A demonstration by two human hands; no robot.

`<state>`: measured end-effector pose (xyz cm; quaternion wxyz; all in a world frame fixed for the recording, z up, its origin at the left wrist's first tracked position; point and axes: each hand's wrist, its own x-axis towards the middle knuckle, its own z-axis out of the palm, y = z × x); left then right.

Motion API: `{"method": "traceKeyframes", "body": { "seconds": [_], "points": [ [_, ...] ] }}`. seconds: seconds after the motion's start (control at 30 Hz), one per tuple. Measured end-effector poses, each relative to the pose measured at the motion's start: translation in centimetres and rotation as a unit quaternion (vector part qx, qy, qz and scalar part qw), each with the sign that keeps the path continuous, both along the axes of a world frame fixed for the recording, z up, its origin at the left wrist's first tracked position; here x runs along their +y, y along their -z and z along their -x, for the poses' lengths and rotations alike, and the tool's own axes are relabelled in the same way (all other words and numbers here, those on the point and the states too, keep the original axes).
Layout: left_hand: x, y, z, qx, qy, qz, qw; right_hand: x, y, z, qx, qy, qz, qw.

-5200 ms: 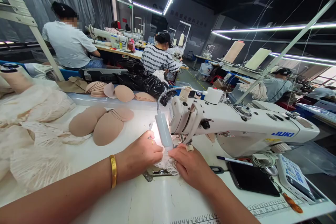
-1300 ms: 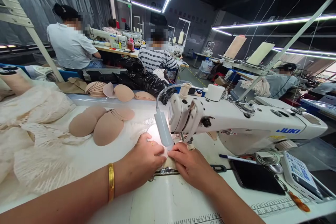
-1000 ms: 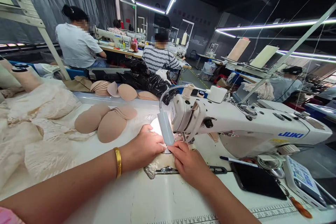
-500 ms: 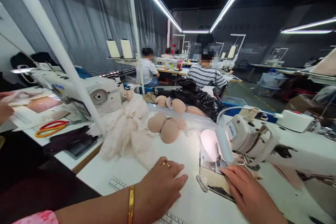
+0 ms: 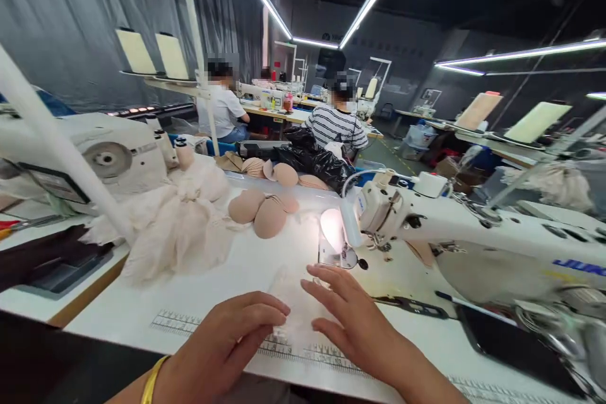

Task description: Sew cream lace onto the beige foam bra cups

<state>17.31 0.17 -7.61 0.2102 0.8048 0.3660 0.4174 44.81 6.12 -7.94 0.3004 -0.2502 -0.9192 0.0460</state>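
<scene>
A pale, sheer fabric piece lies on the white table between my hands, over part of the printed ruler. My left hand, with a gold bangle at the wrist, has its fingers pressed together at the fabric's left edge; the fingertips seem closed on it. On the other side my right hand is open, fingers spread at the fabric's right edge. Just beyond it stands the sewing machine, its lamp shining on a pale cup-shaped piece by the needle plate.
Beige moulded cups lie farther back, left of the machine. A bundle of cream fabric sits at the left, near a white pole. A dark phone-like slab rests at right. Two people work at tables ahead.
My right hand has left the needle plate and come leftward, close to my left hand. The sheer fabric now shows between them. The view has swung to the right.
</scene>
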Motion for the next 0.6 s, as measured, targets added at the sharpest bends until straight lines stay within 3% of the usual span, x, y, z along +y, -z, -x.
{"method": "traceKeyframes", "body": {
  "seconds": [0.13, 0.3, 0.43, 0.6],
  "points": [
    [1.1, -0.8, -0.7, -0.157, -0.075, 0.152, 0.973, -1.3, -0.7, 1.0, 0.124, 0.019, 0.146, 0.981],
    [2.1, -1.2, -1.6, -0.368, -0.127, 0.306, 0.869, -2.2, -1.1, 1.2, 0.194, 0.006, 0.285, 0.939],
    [2.3, -1.8, -2.4, -0.454, -0.133, 0.343, 0.811, -2.1, -0.5, 2.3, 0.219, 0.068, 0.272, 0.935],
    [2.9, -1.7, -2.2, -0.476, -0.184, 0.343, 0.788, -2.4, -0.9, 2.8, 0.296, 0.095, 0.194, 0.93]
  ]
}}
